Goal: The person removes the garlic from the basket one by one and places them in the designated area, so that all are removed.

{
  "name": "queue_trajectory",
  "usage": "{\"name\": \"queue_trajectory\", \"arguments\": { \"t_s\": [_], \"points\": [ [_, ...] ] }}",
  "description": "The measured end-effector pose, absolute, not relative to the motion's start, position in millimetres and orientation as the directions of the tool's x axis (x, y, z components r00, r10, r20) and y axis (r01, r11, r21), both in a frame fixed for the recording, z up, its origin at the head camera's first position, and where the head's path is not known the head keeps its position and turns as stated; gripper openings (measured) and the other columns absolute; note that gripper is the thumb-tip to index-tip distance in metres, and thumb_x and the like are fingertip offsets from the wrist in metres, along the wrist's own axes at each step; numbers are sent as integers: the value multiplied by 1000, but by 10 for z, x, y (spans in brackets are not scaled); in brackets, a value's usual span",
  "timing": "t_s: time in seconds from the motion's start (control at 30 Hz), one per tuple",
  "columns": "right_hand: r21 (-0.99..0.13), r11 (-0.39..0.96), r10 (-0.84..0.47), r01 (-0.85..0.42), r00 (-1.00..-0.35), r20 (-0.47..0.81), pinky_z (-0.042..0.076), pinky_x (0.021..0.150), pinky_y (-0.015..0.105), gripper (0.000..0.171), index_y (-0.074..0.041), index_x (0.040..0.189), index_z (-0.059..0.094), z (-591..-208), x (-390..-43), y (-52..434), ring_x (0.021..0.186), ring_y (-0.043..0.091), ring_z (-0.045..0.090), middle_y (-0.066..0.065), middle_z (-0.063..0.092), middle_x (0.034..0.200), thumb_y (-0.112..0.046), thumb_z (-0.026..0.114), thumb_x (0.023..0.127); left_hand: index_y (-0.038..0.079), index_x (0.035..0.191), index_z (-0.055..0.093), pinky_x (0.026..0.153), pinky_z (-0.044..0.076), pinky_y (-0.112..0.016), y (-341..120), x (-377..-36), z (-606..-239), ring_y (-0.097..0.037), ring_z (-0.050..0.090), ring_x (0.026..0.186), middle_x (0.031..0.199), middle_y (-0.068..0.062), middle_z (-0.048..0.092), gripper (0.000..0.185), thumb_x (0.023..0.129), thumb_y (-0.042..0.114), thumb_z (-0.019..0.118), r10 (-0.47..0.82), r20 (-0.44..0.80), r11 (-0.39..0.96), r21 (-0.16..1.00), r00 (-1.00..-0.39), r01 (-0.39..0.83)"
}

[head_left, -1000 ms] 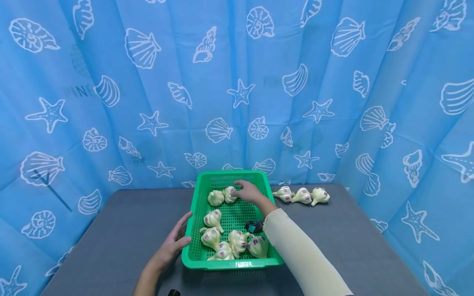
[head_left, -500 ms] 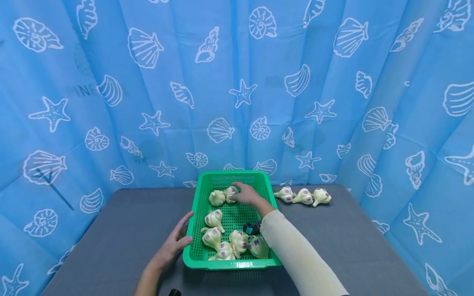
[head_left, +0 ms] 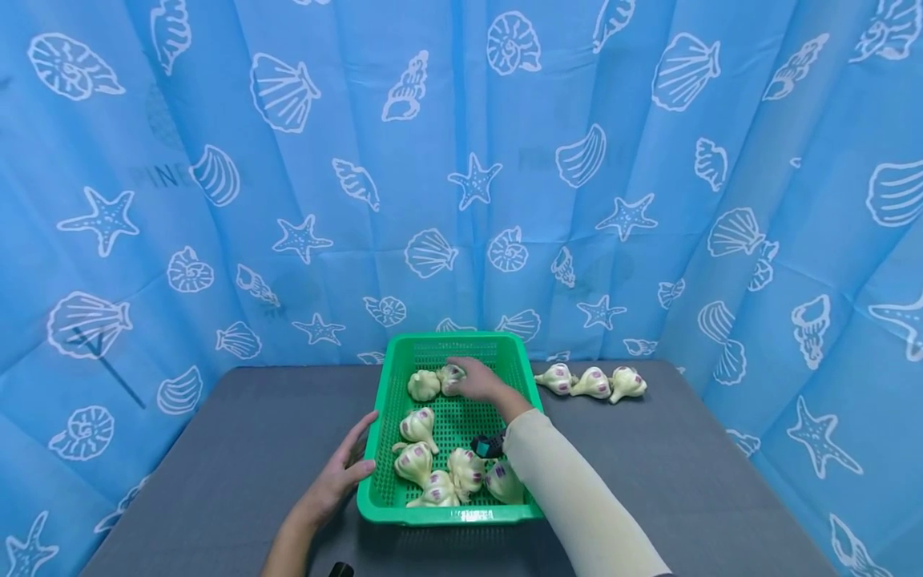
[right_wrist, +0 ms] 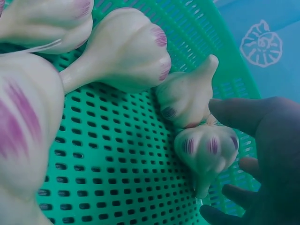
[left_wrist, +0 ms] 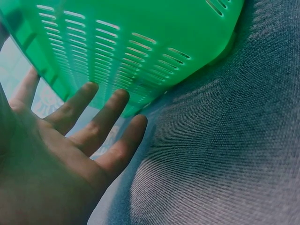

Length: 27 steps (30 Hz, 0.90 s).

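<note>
A green plastic basket [head_left: 425, 518] holds several white garlic bulbs with purple marks. Inside its far part, my right hand [head_left: 476, 381] is at a garlic bulb [head_left: 450, 377], which stands beside another garlic bulb [head_left: 424, 386]. In the right wrist view, the thumb [right_wrist: 234, 112] stretches past the top of the nearer bulb [right_wrist: 206, 147], and the other fingers lie loosely along its side. My left hand [head_left: 333, 482] rests at the basket's left rim with thumb and fingers spread. The left wrist view shows these fingers [left_wrist: 105, 124] nearly straight along the slotted wall [left_wrist: 140, 42].
Several more bulbs [head_left: 414, 463] lie in the basket's near and left parts. Three garlic bulbs [head_left: 591, 383] stand in a row on the grey tabletop [head_left: 692, 473], right of the basket. A blue shell-patterned curtain [head_left: 461, 208] hangs behind. A small black object [head_left: 341, 570] shows at the bottom edge.
My right hand has shifted slightly left, coming closer around the far garlic bulb. The left hand stays at the rim. The head view has moved a little.
</note>
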State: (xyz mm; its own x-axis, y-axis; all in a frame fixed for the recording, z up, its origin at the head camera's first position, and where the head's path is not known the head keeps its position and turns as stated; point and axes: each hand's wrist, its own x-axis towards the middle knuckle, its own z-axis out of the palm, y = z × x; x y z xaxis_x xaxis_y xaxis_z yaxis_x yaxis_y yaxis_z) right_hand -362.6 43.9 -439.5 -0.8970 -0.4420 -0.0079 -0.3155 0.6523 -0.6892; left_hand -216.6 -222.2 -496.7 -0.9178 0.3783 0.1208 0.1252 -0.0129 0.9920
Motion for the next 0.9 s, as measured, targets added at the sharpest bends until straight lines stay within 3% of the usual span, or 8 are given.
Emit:
{"name": "queue_trajectory", "arguments": {
  "t_s": [0.23, 0.5, 0.7, 0.9],
  "points": [
    [-622, 714, -443, -323, -896, -43, 29, 104, 59, 58, -8, 145, 45, -4452, -3631, 401, 139, 43, 26, 22, 27, 154, -18, 67, 92, 16, 158, 6, 96, 42, -45, -2224, -2163, -4965, -49, 19, 138, 156, -30, 6, 66, 103, 16, 42, 389, 121, -32, 992, -913, 118],
    [-564, 755, -425, -334, -904, -33, 22, 107, 60, 51, -11, 139, 54, -4478, -3620, 376, 138, 44, 26, 21, 28, 154, -17, 70, 90, 17, 158, 8, 95, 42, -44, -2215, -2169, -4976, -48, 20, 138, 156, -29, 8, 66, 102, 18, 44, 368, 115, -18, 993, -923, 117],
    [-532, 780, -408, -330, -913, -31, 33, 99, 57, 46, -14, 134, 57, -4476, -3600, 367, 132, 44, 33, 20, 36, 146, -20, 70, 91, 17, 158, 11, 92, 45, -41, -2220, -2173, -4991, -48, 24, 136, 156, -29, 11, 66, 102, 16, 45, 353, 122, -25, 992, -927, 121],
    [-519, 804, -364, -291, -931, -42, 39, 85, 51, 35, -19, 124, 63, -4449, -3576, 353, 112, 35, 37, 16, 42, 127, -23, 71, 90, 16, 158, 9, 93, 45, -41, -2228, -2178, -5003, -48, 23, 137, 155, -30, 10, 66, 102, 16, 45, 370, 133, -31, 991, -919, 131]
  ]
}}
